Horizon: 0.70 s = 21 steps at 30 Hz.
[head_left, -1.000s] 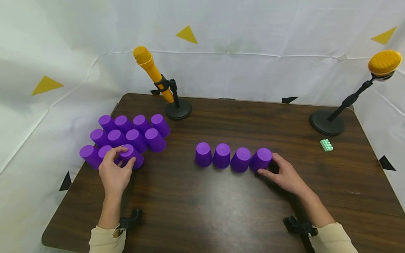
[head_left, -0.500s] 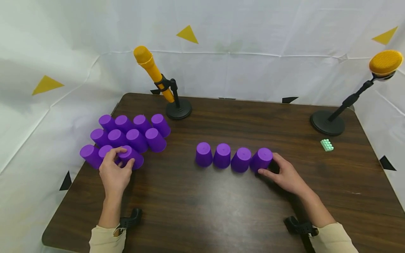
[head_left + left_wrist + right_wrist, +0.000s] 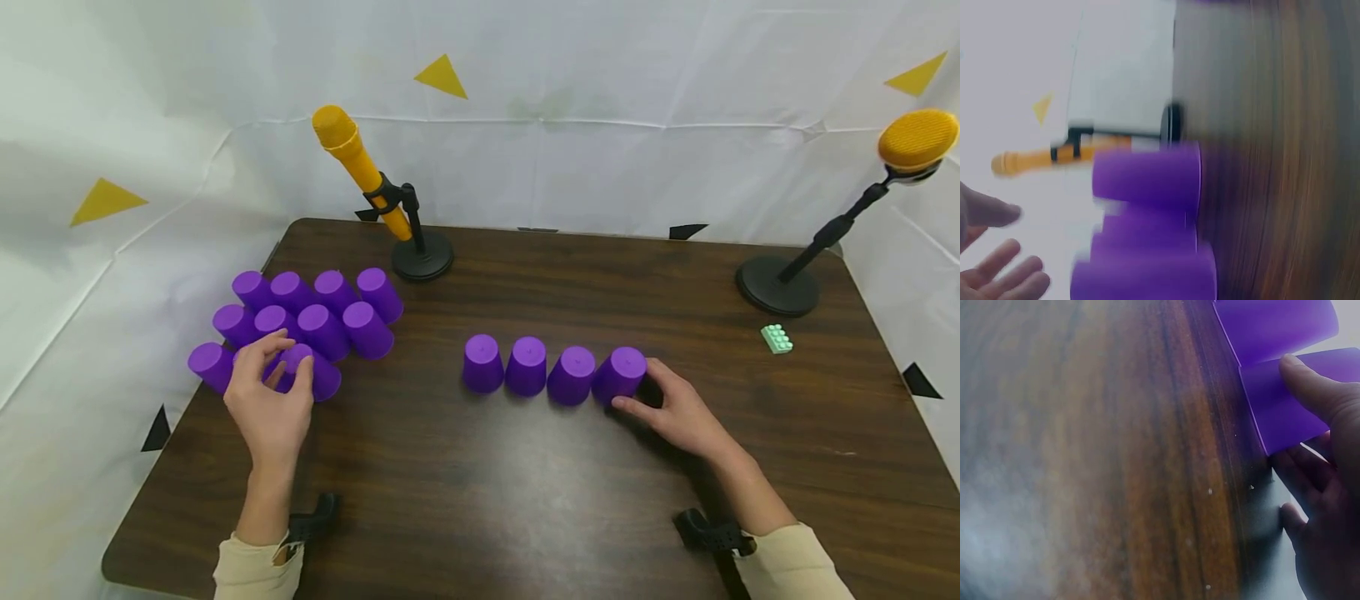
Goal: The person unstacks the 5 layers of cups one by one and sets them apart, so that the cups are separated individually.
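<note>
Upside-down purple cups stand in two groups. At the left, several sit in three rows, and my left hand (image 3: 270,408) hovers over the front row, close by its rightmost cup (image 3: 326,380). In the left wrist view the fingers (image 3: 1017,282) are spread and apart from the blurred cups (image 3: 1147,178). A line of cups stands mid-table, its left end a cup (image 3: 482,367). My right hand (image 3: 686,417) holds the right-end cup (image 3: 619,375). In the right wrist view the thumb (image 3: 1310,384) lies along that cup's side, with the other fingers partly hidden beyond it.
A yellow microphone (image 3: 360,171) on a black stand is behind the left cups. Another yellow microphone (image 3: 917,140) stands at the far right, with a mint-green toy brick (image 3: 777,339) in front of its base. White sheeting (image 3: 600,67) surrounds the brown table (image 3: 480,500).
My left hand has let go of the front row's rightmost cup and lifted slightly up and left, with its fingers loosened. The right hand and its cup have stayed in place.
</note>
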### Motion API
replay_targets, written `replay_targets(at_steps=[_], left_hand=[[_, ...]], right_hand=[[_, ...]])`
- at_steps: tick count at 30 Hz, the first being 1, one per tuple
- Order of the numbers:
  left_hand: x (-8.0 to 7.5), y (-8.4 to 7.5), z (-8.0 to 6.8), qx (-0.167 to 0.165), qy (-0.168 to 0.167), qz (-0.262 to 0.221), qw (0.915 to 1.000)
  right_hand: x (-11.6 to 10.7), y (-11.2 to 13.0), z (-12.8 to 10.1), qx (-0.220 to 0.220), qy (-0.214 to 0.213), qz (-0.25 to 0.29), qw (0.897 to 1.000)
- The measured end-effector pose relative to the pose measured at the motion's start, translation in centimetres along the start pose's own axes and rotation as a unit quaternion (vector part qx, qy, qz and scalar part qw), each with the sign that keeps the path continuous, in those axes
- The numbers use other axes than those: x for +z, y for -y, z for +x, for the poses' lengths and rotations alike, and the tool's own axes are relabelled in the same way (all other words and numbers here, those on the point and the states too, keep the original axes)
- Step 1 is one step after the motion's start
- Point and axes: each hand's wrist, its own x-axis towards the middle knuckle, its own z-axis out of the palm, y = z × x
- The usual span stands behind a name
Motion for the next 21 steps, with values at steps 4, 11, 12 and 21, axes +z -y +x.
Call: replay_targets(at_steps=[4, 11, 12, 21], left_hand=[[2.9, -2.6, -1.4, 0.063, 0.045, -0.092, 0.9928], [8.7, -3.5, -4.3, 0.097, 0.223, -0.097, 0.9652], [9.3, -3.6, -4.6, 0.098, 0.243, -0.086, 0.9612], [13.1, -4.5, -5.8, 0.082, 0.320, -0.077, 0.9408]], right_hand=[[-0.1, -0.1, 0.0, 0.001, -0.002, 0.001, 1.000], [0.0, -0.1, -0.1, 0.000, -0.001, 0.001, 1.000], [0.0, -0.1, -0.1, 0.000, -0.001, 0.001, 1.000], [-0.1, -0.1, -0.1, 0.009, 0.004, 0.007, 1.000]])
